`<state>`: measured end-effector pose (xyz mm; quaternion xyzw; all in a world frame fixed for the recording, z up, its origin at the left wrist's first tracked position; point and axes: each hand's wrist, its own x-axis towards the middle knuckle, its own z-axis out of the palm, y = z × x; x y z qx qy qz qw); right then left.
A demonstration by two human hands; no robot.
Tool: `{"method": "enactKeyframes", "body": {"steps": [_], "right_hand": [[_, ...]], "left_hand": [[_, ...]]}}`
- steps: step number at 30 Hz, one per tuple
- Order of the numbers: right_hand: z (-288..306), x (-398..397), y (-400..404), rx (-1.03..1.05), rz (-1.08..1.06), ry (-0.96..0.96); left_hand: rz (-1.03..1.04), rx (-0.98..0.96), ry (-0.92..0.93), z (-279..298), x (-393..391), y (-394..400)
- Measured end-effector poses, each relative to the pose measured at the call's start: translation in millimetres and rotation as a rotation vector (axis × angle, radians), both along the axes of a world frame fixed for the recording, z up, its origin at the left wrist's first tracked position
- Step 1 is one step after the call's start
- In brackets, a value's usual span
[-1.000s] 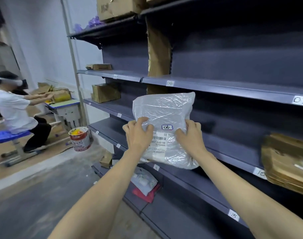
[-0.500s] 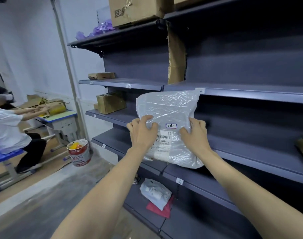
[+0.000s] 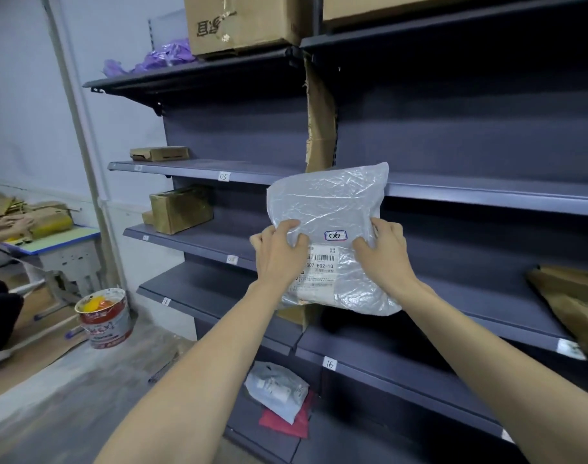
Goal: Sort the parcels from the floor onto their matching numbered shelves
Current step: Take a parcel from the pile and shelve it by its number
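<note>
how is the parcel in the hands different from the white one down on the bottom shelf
The held plastic parcel is upright in mid-air, gripped by the left hand and right hand; the white parcel lies flat on the bottom shelf, partly over a red packet. The held one looks larger and shows a handwritten 06 tag; no such number is readable on the other. Both are soft plastic mailers with printed labels.

Brown parcel (image 3: 577, 306) cut off at right edge

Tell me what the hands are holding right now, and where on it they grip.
Both hands hold the clear plastic parcel marked 06: left hand on its left edge, right hand on its right edge.
</note>
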<state>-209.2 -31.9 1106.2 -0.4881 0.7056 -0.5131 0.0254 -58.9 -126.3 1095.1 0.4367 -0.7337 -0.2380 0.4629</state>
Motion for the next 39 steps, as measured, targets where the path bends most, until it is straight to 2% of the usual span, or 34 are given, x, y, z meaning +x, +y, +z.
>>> {"method": "enactKeyframes", "body": {"steps": [11, 16, 20, 24, 29, 36, 39], "right_hand": [[2, -104, 131, 0.055, -0.384, -0.005], [-4, -132, 159, 0.084, -0.486, 0.006], [-4, -138, 149, 0.060, -0.459, 0.002], [-3, -129, 108, 0.048, -0.356, 0.014], [-18, -86, 20, 0.031, -0.134, 0.031], [-90, 16, -96, 0.148, 0.188, -0.035], [-109, 59, -133, 0.178, 0.278, -0.068]], "left_hand": [[-0.338, -0.054, 0.055, -4, -167, 82], [-0.433, -0.073, 0.046, -3, -201, 102], [-0.435, -0.080, 0.037, -1, -200, 93], [-0.355, -0.055, 0.023, -5, -172, 62], [-0.105, -0.018, 0.040, -19, -94, 8], [0.151, 0.133, -0.165, -65, 62, -56], [0.208, 0.162, -0.181, -79, 111, -84]]}}
